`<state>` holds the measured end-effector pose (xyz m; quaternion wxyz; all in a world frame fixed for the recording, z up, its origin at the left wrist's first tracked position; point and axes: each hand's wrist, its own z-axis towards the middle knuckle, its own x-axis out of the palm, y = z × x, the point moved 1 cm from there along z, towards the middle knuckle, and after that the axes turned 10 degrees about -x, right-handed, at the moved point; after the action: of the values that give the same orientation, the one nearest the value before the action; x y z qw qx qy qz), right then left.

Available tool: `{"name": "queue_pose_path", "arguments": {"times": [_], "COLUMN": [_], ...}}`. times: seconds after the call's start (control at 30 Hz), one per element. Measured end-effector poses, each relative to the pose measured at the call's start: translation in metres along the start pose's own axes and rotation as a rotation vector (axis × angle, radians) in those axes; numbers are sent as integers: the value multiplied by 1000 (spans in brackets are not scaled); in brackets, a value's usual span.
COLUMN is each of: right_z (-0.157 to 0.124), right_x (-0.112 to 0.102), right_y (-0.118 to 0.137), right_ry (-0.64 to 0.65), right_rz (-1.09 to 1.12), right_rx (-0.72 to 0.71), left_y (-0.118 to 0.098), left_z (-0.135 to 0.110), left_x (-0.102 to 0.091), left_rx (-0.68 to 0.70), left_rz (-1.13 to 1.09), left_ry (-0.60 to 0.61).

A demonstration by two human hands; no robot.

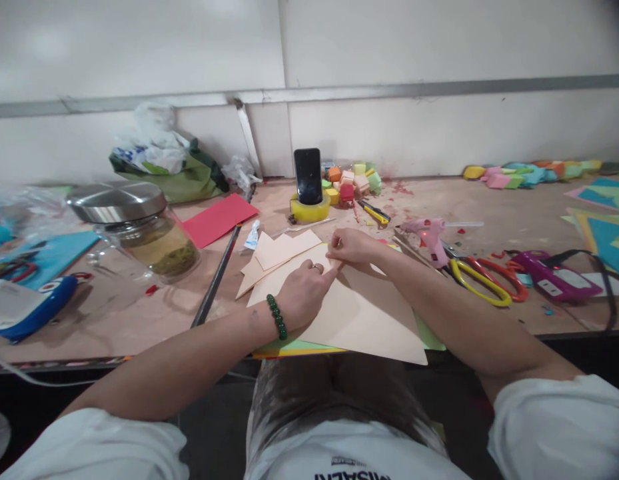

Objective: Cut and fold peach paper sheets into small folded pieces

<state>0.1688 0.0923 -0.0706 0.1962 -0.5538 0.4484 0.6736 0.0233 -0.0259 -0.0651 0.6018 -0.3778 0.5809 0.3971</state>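
A large sheet of peach paper (362, 323) lies in front of me at the table's front edge, on top of green and yellow sheets (299, 347). My left hand (304, 293), with a ring and a green bead bracelet, rests on it with the fingers closed at its upper part. Close beside it, my right hand (356, 247) pinches the paper near its top edge. The fingertips of both hands nearly meet, and the exact grip is partly hidden. Smaller folded peach pieces (279, 252) with pointed corners lie at the upper left of the sheet.
At the right lie a pink glue gun (429, 237), yellow-and-red-handled scissors (482, 280) and a purple device (559, 277). A phone (308, 177) stands in a yellow tape roll (309, 210) before folded paper shapes (346, 190). Leftward are a jar (162, 247) and red paper (222, 219).
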Motion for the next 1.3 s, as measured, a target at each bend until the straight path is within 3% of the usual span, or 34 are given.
{"name": "queue_pose_path", "arguments": {"times": [0.97,1.17,1.3], "right_z": [1,-11,-7], "right_x": [-1,0,-1], "right_y": [1,13,13], "right_ry": [43,29,86], "right_rz": [-45,-88,-97], "right_rx": [5,29,24], "left_y": [-14,-17,-18], "left_z": [-7,-6,-8], "left_x": [-8,-3,-5], "left_rx": [-98,-114,-124], "left_rz": [197,198,213], "left_ry": [69,46,61]}}
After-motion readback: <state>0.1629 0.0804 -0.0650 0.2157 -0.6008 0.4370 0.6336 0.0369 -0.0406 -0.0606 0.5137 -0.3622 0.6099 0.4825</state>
